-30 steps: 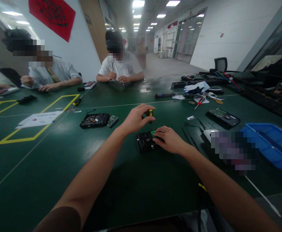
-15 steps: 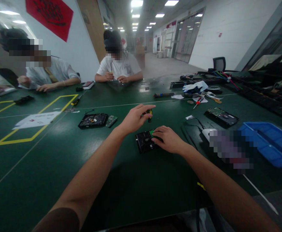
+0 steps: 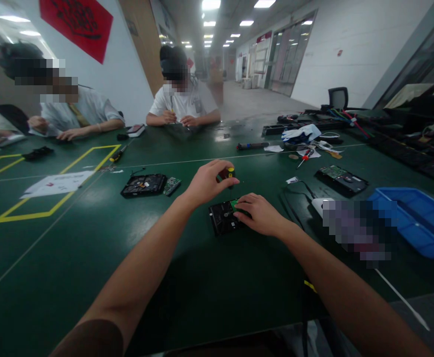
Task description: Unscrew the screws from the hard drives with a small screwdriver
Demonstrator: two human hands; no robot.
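Note:
My left hand pinches the yellow-and-black handle of a screwdriver above the far edge of a black hard drive. The screwdriver stands roughly upright, and its tip is too fine to make out. My right hand rests on the drive's right side, fingers curled over a green circuit board on it. The fingers partly cover that board. Left of my hands lie another hard drive and a loose circuit board.
At right are a third hard drive, a blue tray and a white-ended power strip, partly blurred. Farther back lie a red screwdriver and a glove. Two people sit across the green table.
My left fingers have shifted their grip around the screwdriver handle, and the thumb now lies across its lower part. My right hand and the drive have stayed in place.

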